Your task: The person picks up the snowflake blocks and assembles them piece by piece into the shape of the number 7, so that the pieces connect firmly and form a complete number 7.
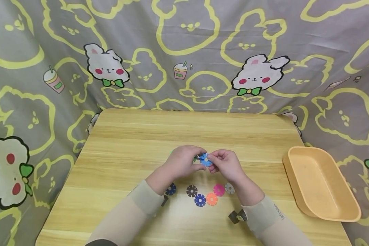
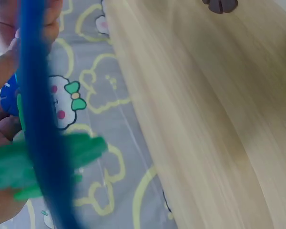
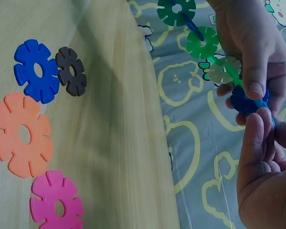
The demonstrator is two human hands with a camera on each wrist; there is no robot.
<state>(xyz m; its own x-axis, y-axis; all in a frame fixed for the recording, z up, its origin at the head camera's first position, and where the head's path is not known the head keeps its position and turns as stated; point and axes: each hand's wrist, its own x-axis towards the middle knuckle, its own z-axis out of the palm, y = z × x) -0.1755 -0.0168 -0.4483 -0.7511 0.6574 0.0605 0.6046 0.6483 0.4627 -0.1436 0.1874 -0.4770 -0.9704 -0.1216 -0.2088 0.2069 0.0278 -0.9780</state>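
Blue disc (image 1: 204, 163); illegible right-sleeve lettering (image 1: 279, 211)

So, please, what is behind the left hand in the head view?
A strand of green and whitish notched plastic discs, which the right wrist view reveals; from above, the left hand covers most of it.

Behind the bare left hand (image 1: 184, 161), toward the body, comes a beige sleeve (image 1: 120, 215) with a greyer left cuff (image 1: 146, 198) and a small black piece (image 1: 164, 201) on its inner side. Behind the bare right hand (image 1: 230, 165), the right cuff (image 1: 261, 213) matches, with dark lettering (image 1: 278, 212), too small to read, outside and a blocky black mount (image 1: 234, 217) inside.
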